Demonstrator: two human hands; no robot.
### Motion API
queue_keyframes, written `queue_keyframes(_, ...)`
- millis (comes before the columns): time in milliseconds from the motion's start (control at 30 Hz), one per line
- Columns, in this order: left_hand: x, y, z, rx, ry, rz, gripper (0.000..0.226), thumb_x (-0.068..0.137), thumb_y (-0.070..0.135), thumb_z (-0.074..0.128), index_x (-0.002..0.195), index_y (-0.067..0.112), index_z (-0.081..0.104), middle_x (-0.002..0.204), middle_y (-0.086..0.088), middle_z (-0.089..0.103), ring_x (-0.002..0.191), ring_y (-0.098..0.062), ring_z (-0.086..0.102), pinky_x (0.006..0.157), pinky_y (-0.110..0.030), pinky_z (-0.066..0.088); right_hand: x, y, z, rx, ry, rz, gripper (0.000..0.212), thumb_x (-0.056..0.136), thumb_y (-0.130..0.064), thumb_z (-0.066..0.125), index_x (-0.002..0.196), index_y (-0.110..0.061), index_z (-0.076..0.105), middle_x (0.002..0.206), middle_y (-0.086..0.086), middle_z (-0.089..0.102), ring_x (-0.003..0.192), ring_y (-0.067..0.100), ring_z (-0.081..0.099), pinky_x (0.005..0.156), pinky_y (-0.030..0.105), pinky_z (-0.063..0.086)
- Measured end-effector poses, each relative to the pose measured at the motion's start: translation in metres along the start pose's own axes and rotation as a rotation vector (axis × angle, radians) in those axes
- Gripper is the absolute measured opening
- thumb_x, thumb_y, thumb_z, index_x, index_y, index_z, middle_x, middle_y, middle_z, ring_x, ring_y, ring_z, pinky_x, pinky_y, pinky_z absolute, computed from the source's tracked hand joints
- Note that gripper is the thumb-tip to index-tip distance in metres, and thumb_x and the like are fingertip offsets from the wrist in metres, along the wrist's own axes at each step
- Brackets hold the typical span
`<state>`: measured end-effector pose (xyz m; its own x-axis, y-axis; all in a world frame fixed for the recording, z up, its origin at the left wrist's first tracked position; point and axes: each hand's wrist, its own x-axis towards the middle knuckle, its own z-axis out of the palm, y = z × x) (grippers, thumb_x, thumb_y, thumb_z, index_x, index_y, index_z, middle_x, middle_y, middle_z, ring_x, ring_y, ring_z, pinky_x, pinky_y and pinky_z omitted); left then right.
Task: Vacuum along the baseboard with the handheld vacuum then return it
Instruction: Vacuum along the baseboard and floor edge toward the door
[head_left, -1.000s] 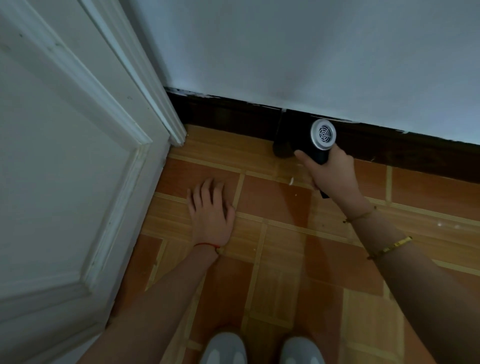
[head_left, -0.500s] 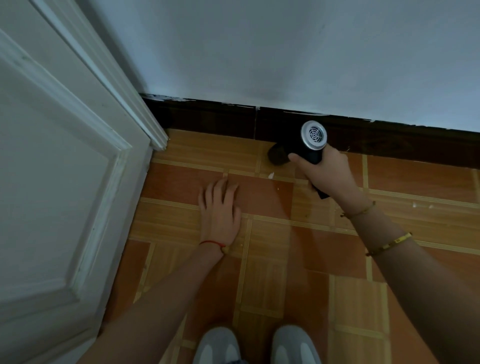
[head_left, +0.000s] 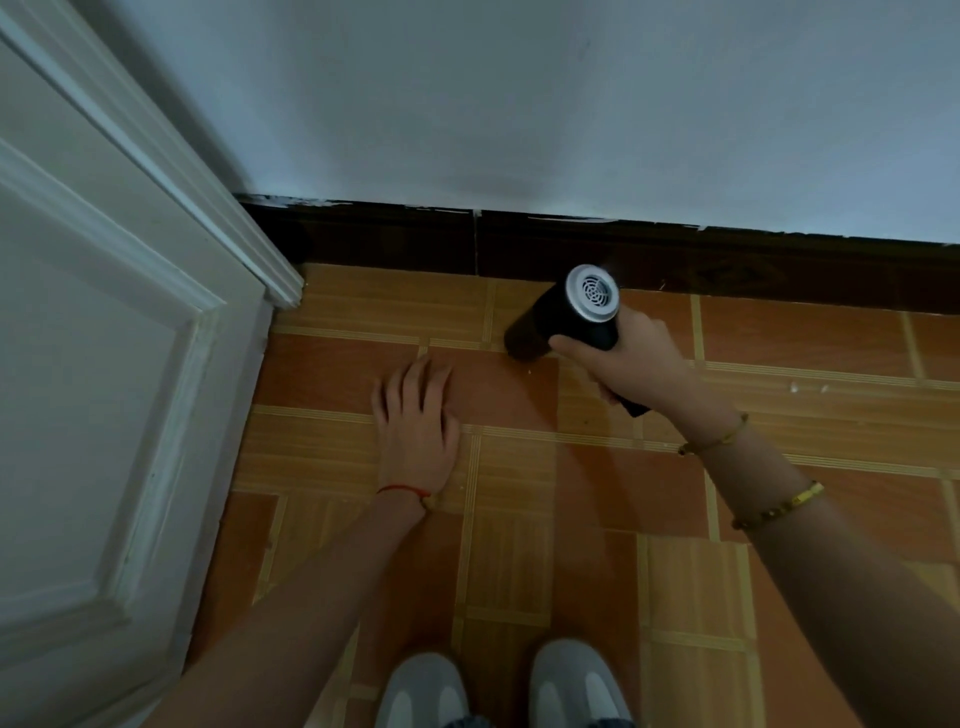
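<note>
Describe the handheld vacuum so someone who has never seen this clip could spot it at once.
Find the dark brown baseboard under the pale wall. Just below it, over the orange tiled floor, the right hand grips a stubby black handheld vacuum. Its round silver vented end cap faces the camera, which nothing else here has.

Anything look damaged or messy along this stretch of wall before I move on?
Yes. The dark baseboard has ragged white paint smears along its top edge, and small white crumbs lie on the floor tiles to the right of the handheld vacuum.
</note>
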<state>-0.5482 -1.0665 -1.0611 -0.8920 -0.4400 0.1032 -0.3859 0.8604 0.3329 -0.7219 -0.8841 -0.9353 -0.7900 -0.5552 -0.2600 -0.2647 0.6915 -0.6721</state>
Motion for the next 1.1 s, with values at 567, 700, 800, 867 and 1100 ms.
queue_keyframes(567, 0.003, -0.005, -0.011, -0.017, -0.059, 0.03, 0.048, 0.095, 0.029, 0.033, 0.139, 0.02, 0.049, 0.145, -0.009, 0.046, 0.133, -0.03, 0.038, 0.113, -0.058, 0.026, -0.037, -0.014, 0.004, 0.002, -0.257, 0.0, 0.024, 0.088, -0.043, 0.065, 0.101, -0.027, 0.054, 0.065, -0.009, 0.058, 0.043, 0.001, 0.057, 0.047, 0.018, 0.047)
queue_keyframes(700, 0.005, -0.016, -0.018, -0.042, -0.063, 0.076, 0.045, 0.095, 0.013, 0.044, 0.14, 0.018, 0.048, 0.144, -0.009, 0.048, 0.133, -0.026, 0.038, 0.111, -0.058, 0.029, -0.055, -0.024, 0.023, 0.126, -0.503, 0.018, 0.019, 0.089, -0.037, 0.066, 0.099, -0.031, 0.05, 0.065, 0.0, 0.062, 0.044, 0.009, 0.057, 0.046, 0.022, 0.05)
queue_keyframes(800, 0.005, -0.018, -0.022, -0.075, -0.065, 0.063, 0.049, 0.093, 0.006, 0.046, 0.141, 0.015, 0.047, 0.143, -0.01, 0.049, 0.132, -0.024, 0.038, 0.113, -0.057, 0.027, -0.066, -0.027, 0.033, 0.206, -0.606, 0.036, 0.024, 0.09, -0.034, 0.066, 0.107, -0.024, 0.052, 0.067, 0.009, 0.063, 0.048, 0.018, 0.057, 0.048, 0.029, 0.052)
queue_keyframes(867, 0.004, -0.018, -0.023, -0.081, -0.068, 0.066, 0.049, 0.093, 0.006, 0.044, 0.141, 0.014, 0.047, 0.143, -0.01, 0.049, 0.133, -0.024, 0.039, 0.114, -0.057, 0.026, -0.069, -0.028, 0.034, 0.171, -0.563, 0.027, 0.029, 0.091, -0.036, 0.065, 0.111, -0.018, 0.053, 0.068, 0.007, 0.063, 0.047, 0.01, 0.057, 0.048, 0.023, 0.05)
queue_keyframes(1100, 0.002, -0.01, -0.023, -0.067, -0.035, 0.051, 0.047, 0.092, 0.009, 0.043, 0.138, 0.012, 0.05, 0.141, -0.011, 0.05, 0.134, -0.026, 0.043, 0.115, -0.055, 0.025, -0.066, -0.019, 0.031, 0.023, -0.177, -0.056, 0.026, 0.086, -0.044, 0.068, 0.1, -0.027, 0.053, 0.073, -0.02, 0.051, 0.063, -0.005, 0.049, 0.056, 0.01, 0.035)
